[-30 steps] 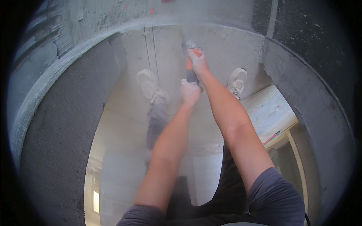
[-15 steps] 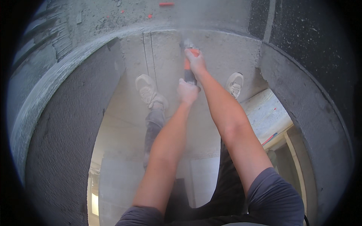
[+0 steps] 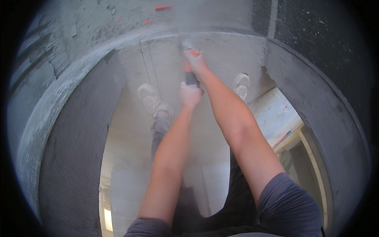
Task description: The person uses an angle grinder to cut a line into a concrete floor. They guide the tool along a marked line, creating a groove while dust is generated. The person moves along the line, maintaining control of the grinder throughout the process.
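Observation:
Both my hands are closed around an orange and black angle grinder (image 3: 192, 79) with its head pointing away from me. My right hand (image 3: 197, 63) wraps the orange front part near the head. Behind it, my left hand (image 3: 190, 94) grips the black rear of the body. The grinder's head is at the concrete ledge (image 3: 221, 49), close to its far edge. Pale dust (image 3: 188, 29) blurs the head, so I cannot make out the disc or its exact contact. Left of the tool, two thin parallel lines (image 3: 147, 59) run along the concrete.
My left shoe (image 3: 150, 98) and right shoe (image 3: 241, 85) stand on either side of the grinder. Grey walls (image 3: 79, 146) curve along both sides. Beyond the ledge lie an orange-red strip (image 3: 162, 7) and rubble bits. At lower right is a wooden frame (image 3: 312, 158).
The view has shifted slightly, so the grinder, hands and shoes appear a little farther left. Both hands keep their hold. Dust around the grinder's head looks somewhat thicker.

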{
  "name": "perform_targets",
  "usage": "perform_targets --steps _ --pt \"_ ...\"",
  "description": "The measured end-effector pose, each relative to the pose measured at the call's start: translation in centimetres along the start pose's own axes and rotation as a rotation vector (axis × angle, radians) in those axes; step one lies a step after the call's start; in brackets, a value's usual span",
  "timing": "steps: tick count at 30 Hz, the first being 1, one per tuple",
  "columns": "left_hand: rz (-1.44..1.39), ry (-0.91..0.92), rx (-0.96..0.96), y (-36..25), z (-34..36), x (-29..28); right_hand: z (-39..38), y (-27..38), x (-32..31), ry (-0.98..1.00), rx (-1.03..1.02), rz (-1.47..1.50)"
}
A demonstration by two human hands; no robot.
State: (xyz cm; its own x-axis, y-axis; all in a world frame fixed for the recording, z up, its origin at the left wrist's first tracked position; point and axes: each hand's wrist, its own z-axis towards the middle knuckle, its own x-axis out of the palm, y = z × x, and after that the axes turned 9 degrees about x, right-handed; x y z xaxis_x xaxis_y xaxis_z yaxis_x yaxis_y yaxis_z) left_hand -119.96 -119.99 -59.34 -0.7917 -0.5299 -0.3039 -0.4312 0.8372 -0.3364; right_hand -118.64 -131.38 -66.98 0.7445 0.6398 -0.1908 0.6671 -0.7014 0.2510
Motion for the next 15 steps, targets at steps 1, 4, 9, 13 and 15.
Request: perform_targets --steps 1,4,9,13,15 --pt "0.02 0.003 -0.014 -0.2 0.0 -0.1 -0.6 0.4 0.1 0.001 0.013 -0.006" --pt "0.055 0.035 -0.058 -0.6 0.1 -0.3 -0.2 0.2 0.0 -0.018 0.014 -0.017" --pt "0.048 0.071 -0.094 -0.9 0.2 -0.3 1.3 -0.5 0.1 -0.04 0.004 -0.041" --pt "0.028 0.062 -0.07 -0.6 0.4 0.0 2.0 -0.8 0.1 -0.041 -0.014 -0.036" --pt "0.004 0.053 -0.07 -0.9 0.2 -0.3 1.4 -0.3 0.3 0.013 -0.008 -0.025"
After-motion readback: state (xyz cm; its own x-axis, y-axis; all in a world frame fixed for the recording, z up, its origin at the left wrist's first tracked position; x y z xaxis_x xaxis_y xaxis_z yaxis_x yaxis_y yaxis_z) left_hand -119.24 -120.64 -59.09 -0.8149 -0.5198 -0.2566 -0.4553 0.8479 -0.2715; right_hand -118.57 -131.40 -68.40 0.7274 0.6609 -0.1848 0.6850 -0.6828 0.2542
